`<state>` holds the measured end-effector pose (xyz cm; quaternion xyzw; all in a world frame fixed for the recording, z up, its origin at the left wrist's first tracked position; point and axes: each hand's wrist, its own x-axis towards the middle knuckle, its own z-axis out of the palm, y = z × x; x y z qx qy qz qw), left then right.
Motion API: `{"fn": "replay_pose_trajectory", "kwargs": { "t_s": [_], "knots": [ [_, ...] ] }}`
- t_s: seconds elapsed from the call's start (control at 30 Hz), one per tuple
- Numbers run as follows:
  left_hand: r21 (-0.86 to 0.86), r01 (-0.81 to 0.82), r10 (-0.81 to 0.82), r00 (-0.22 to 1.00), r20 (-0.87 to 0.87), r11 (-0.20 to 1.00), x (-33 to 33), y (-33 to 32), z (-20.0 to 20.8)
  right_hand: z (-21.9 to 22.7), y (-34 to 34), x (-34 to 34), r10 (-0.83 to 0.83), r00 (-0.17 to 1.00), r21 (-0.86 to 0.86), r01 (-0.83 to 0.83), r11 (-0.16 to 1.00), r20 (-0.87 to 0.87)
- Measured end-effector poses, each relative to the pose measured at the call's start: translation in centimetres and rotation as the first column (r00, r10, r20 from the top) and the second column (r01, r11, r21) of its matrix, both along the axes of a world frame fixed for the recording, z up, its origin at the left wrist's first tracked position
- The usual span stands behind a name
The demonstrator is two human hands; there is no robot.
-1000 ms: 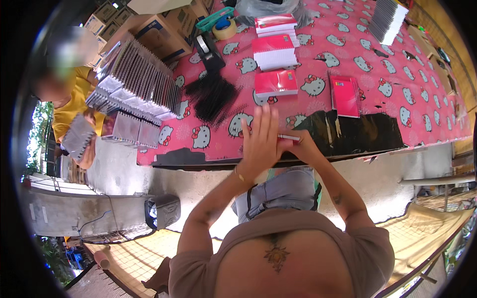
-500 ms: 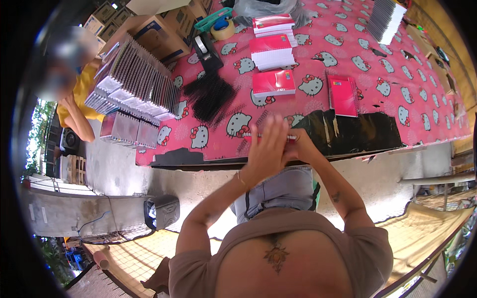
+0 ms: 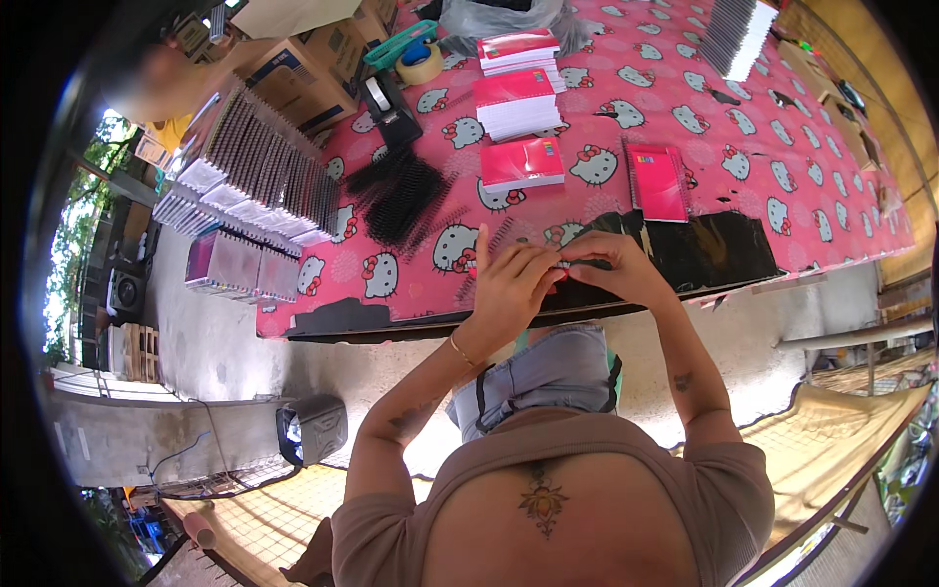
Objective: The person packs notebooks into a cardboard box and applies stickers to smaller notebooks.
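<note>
Close to the table's front edge, both my hands are on a small pink-red notebook (image 3: 560, 275), which they mostly cover. My left hand (image 3: 513, 286) grips it from the left, with one finger raised. From the right, my right hand (image 3: 622, 271) pinches its upper edge between thumb and fingers. Beyond them lie three stacks of pink-covered pages, the nearest being a small block (image 3: 523, 164). To the right rests a pink spiral notebook (image 3: 658, 183). A heap of black binding coils (image 3: 401, 201) spreads to the left.
Tall stacks of spiral notebooks (image 3: 259, 166) stand at the left. Behind are a tape dispenser (image 3: 389, 106), a tape roll (image 3: 421, 65) and cardboard boxes (image 3: 298, 78). Black sheeting (image 3: 719, 252) covers the right front edge. Another person (image 3: 166, 93) is at the far left.
My left hand has gone from lying flat over the notebook to gripping its side. My right fingers have moved up to its upper edge. The other person has shifted, and the view has turned slightly.
</note>
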<state>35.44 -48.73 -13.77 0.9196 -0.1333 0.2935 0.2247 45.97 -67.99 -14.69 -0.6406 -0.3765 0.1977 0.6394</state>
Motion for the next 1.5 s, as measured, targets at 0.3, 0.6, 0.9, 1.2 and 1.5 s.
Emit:
{"fn": "replay_pose_trajectory", "kwargs": {
  "t_s": [0.3,0.6,0.9,1.2,1.5],
  "knots": [
    [0.014,-0.01,0.011,0.999,-0.053,1.0,-0.5,0.1,1.9,1.0,0.4,1.0,0.036,0.975,-0.132,-0.006,0.991,0.221],
    [-0.369,-0.044,-0.036,0.978,-0.204,0.928,0.6,-1.3,8.0,5.3,1.3,-4.9,-0.549,0.828,0.17,0.528,0.832,0.115],
    [0.072,-0.01,0.003,0.996,0.089,0.997,10.8,5.6,0.9,6.8,-6.3,4.1,-0.502,0.64,-0.097,0.667,0.738,0.582],
    [0.232,-0.054,0.038,0.997,0.074,0.971,11.6,6.7,0.9,0.2,-6.0,13.4,0.004,0.687,-0.383,0.4,0.833,0.727],
    [-0.408,-0.13,0.148,0.989,0.011,0.904,2.6,2.9,-1.0,-4.7,0.6,0.3,-0.298,0.95,0.031,0.302,0.953,-0.097]
  ]
}}
